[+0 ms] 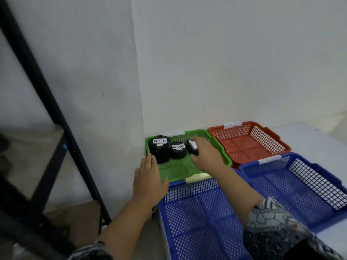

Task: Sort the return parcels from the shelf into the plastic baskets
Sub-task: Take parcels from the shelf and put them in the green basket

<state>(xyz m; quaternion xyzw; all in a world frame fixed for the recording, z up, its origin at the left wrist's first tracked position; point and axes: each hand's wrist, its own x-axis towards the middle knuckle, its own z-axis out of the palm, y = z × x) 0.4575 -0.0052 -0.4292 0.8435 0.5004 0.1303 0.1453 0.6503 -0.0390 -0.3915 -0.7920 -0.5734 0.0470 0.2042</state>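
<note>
A green basket [226, 158] stands in the wall corner and holds three black parcels with white RETURN labels. The largest parcel [160, 150] sits at its left, a smaller round one [178, 150] beside it. My right hand [205, 154] reaches into the basket and grips the third small black parcel [192, 147] between fingers and thumb. My left hand [149, 182] lies flat with straight fingers against the green basket's near left corner, holding nothing.
A red basket [249, 141] stands right of the green one. Two blue baskets [202, 222] [300, 186] sit nearer me. A black metal shelf frame [47, 102] with a brown board rises at the left. White walls close the corner.
</note>
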